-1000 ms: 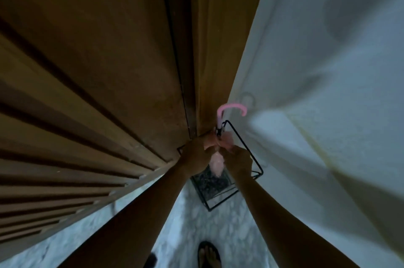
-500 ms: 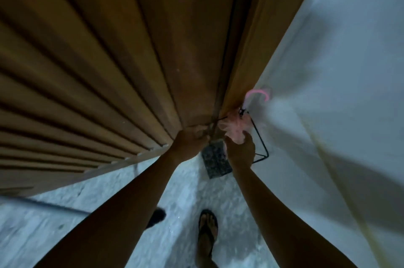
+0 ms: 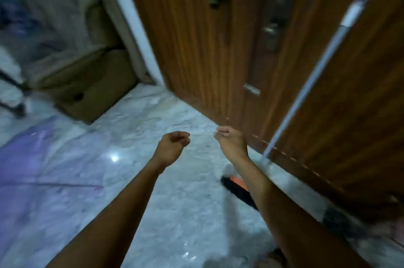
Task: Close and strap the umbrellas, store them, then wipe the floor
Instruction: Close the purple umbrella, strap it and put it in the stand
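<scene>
Above the floor (image 3: 140, 127), I am holding my left hand (image 3: 172, 147) and right hand (image 3: 231, 143) loosely curled and empty, ready for the purple umbrella (image 3: 26, 169).

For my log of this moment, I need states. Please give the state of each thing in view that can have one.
left hand: empty, fingers loosely curled.
right hand: empty, fingers loosely curled.
floor: glossy; wet or dry, cannot tell.
wooden door: seems shut, blurred.
purple umbrella: open, lying on the floor, not strapped.
mop: handle leaning on the wooden door, head on the floor.
</scene>
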The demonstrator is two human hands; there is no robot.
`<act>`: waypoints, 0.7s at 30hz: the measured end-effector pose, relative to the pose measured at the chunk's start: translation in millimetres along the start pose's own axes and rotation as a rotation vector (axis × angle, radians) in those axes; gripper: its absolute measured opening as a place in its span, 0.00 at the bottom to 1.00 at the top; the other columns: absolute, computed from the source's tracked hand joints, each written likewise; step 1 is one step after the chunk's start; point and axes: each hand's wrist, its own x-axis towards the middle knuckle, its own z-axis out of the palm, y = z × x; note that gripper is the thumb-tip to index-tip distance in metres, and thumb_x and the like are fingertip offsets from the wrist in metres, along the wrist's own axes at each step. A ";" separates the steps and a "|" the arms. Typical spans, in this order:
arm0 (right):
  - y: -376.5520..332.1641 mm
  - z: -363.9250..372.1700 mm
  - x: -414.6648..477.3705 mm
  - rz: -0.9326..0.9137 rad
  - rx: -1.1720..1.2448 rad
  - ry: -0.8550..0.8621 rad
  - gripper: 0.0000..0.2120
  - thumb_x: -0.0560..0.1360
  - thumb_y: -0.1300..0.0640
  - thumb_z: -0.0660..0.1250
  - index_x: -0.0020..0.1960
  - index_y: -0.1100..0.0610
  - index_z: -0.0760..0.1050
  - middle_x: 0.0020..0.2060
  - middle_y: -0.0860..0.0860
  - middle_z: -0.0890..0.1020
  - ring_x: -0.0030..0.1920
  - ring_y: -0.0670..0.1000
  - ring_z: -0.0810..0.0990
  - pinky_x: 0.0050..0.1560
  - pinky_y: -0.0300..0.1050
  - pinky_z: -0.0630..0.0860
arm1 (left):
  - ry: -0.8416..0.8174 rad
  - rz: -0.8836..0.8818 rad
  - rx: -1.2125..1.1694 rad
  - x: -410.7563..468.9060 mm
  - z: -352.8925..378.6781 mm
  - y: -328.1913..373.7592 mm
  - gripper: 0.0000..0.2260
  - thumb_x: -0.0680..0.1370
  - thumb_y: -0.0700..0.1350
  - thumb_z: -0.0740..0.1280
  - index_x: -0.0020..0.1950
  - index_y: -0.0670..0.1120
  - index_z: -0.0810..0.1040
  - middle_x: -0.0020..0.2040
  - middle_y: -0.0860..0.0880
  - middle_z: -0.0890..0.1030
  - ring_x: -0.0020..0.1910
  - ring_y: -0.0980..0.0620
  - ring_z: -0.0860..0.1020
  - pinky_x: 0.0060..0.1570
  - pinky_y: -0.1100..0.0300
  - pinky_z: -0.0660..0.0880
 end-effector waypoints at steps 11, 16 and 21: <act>-54.0 377.9 -136.1 -0.085 -0.268 -0.816 0.06 0.77 0.56 0.72 0.54 0.52 0.82 0.51 0.48 0.83 0.53 0.48 0.82 0.51 0.44 0.75 | 0.742 -0.221 -0.434 -143.9 -314.9 -204.5 0.09 0.80 0.39 0.67 0.59 0.41 0.82 0.51 0.45 0.83 0.49 0.48 0.80 0.30 0.76 0.70; -59.2 476.9 -121.3 -0.079 -0.364 -0.932 0.09 0.78 0.56 0.71 0.57 0.55 0.82 0.55 0.52 0.82 0.57 0.52 0.80 0.54 0.46 0.75 | 0.833 -0.322 -0.530 -132.2 -363.6 -262.6 0.10 0.81 0.42 0.67 0.59 0.43 0.83 0.56 0.46 0.83 0.53 0.48 0.82 0.36 0.70 0.71; -48.2 582.6 -54.5 -0.044 -0.467 -1.001 0.10 0.79 0.57 0.70 0.58 0.61 0.82 0.50 0.52 0.82 0.52 0.52 0.80 0.52 0.45 0.76 | 0.844 -0.430 -0.606 -62.6 -401.0 -319.3 0.11 0.82 0.43 0.65 0.59 0.41 0.82 0.57 0.46 0.83 0.53 0.49 0.81 0.33 0.72 0.72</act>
